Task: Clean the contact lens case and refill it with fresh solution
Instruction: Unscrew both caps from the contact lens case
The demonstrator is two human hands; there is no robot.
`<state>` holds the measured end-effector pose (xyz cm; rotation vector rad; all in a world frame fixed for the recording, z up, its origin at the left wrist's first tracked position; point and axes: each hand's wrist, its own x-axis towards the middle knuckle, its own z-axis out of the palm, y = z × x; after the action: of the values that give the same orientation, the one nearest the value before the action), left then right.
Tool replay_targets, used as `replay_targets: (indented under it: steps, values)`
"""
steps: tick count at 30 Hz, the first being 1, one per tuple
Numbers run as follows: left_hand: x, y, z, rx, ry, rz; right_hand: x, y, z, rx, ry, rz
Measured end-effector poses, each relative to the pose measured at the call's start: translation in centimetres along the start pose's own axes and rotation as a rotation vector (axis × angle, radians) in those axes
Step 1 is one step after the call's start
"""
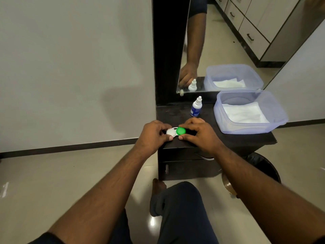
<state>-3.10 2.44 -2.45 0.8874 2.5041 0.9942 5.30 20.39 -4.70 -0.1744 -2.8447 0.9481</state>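
A contact lens case [173,132] with one white cap and one green cap [181,131] lies on the dark cabinet top [207,138] near its front left corner. My left hand [153,133] grips the case at the white cap's end. Fingers of my right hand [197,132] close around the side of the green cap. Both caps are on the case. Behind the hands stands a small white solution bottle [196,106] with a blue label, capped and upright.
A translucent blue plastic tub [249,112] holding white tissue sits at the right of the cabinet top. A mirror [228,41] leans against the wall behind. A dark round bin [263,166] stands on the floor at the right, below the cabinet edge.
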Motion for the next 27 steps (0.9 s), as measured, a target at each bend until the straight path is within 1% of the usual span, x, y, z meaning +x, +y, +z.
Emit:
replay_targets:
  steps: [6, 11, 16, 17, 19, 21, 22, 27]
  values:
    - [-0.3, 0.3, 0.7, 0.072, 0.046, 0.001, 0.1, 0.2, 0.1, -0.016, 0.027, -0.022]
    - [-0.4, 0.3, 1.9, 0.129, 0.138, -0.002, 0.0, 0.7, 0.5, 0.008, 0.071, -0.035]
    - [-0.8, -0.2, 2.3, -0.023, 0.274, 0.008, 0.0, 0.7, 0.1, 0.031, 0.065, -0.036]
    - [-0.9, -0.3, 2.3, -0.054, 0.270, 0.024, 0.0, 0.6, 0.0, 0.043, 0.066, -0.037]
    - [-1.1, -0.3, 2.2, -0.118, 0.207, 0.078, -0.1, 0.5, -0.1, 0.067, 0.058, -0.030]
    - [-1.2, -0.4, 2.1, -0.109, 0.142, 0.120, 0.0, 0.4, 0.0, 0.085, 0.054, -0.013]
    - [-1.3, -0.5, 2.0, -0.087, 0.137, 0.122, 0.0, 0.4, 0.0, 0.095, 0.056, -0.006]
    - [-1.8, -1.5, 2.2, -0.142, 0.275, 0.127, 0.1, 0.4, 0.1, 0.114, 0.045, 0.019]
